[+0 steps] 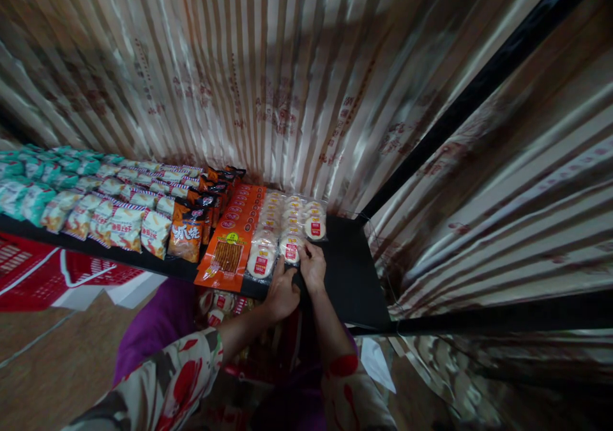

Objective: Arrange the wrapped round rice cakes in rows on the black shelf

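Note:
Round white crackers in clear packets with red labels stand in short rows on a black shelf (352,271). My left hand (282,294) is at the lower left edge of the front cracker packet (290,250) in the middle row, index finger stretched along it and thumb bent in below. On the packet's right side, my right hand (313,266) has its fingers curled against the edge. Both hands hold this packet between them, still touching the row. Left of it stands another cracker packet (261,260); behind to the right is a third cracker packet (315,225).
A flat orange snack packet (225,246) lies left of the crackers. Beyond it stand orange-black snack bags (186,232), white-blue bags (127,223) and green bags (36,195). Red baskets (29,274) sit below. A dark post (431,124) and pleated curtain (287,80) rise behind.

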